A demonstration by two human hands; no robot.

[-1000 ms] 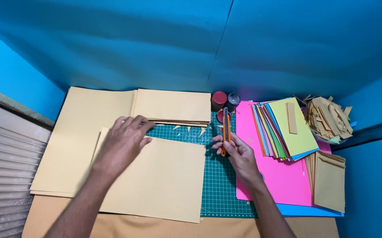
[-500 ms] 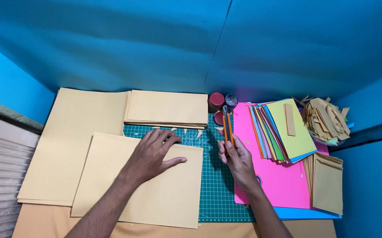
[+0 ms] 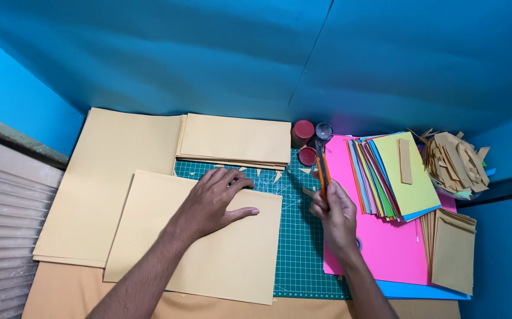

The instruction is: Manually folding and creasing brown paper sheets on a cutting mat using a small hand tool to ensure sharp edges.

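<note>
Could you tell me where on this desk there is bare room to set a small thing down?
Bare cutting mat lies between the tan sheet under the left hand and the pink sheet; the pink sheet's lower part is also bare. It is crowded around the jars, coloured stack and scrap pile.

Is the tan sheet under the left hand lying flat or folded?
Flat: the tan sheet lies spread on the cutting mat, left hand pressing it.

I am seeing a fanned stack of coloured sheets [image 3: 395, 180] lying on a pink sheet [image 3: 386, 248], with a tan strip [image 3: 405, 160] resting on top. A heap of tan offcuts [image 3: 454, 162] is sitting at the far right, above a pile of tan cards [image 3: 452, 251]. Two red jars [image 3: 303, 133] are standing near the blue wall [image 3: 256, 53].
</note>
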